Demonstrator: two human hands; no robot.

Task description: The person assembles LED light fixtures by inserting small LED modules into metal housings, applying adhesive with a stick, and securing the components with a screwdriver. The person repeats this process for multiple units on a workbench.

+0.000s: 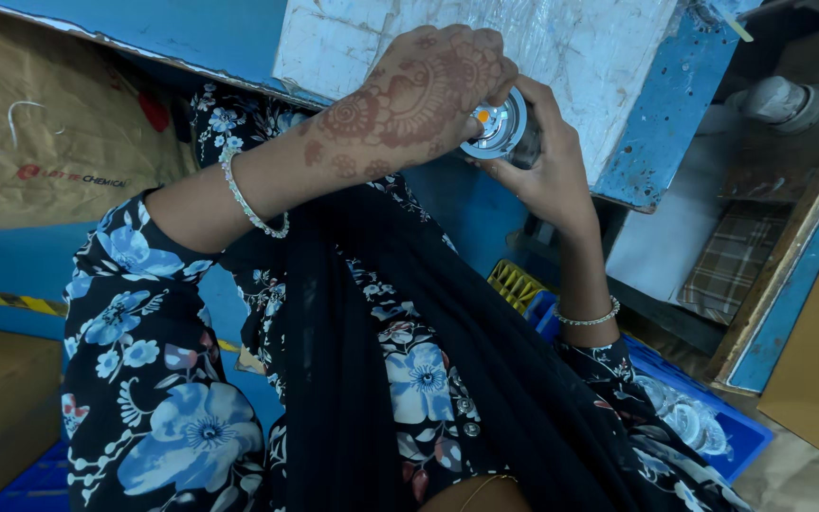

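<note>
Head view, looking down at both hands above the lap. The left hand (419, 100), patterned with dark brown dye on its back, is curling its fingers over the top of a small round metal part (497, 126), at about 12 o'clock in the frame; its fingertips are resting on the part's rim, though how firmly they are pinching cannot be told. The right hand (547, 171) is cupping the same part from below and from its 3 o'clock side, fingers closed around the dark body, thumb lying along the shiny face. The part is showing a silvery disc with a small orange spot near its centre, and it is sitting just in front of a white worktop (609, 47) with a blue edge. A beaded bracelet (250, 204) is circling the left wrist, another bracelet (588, 318) the right. A blue crate (703, 408) is lying at 4 o'clock, a yellow crate (514, 283) just beside it
</note>
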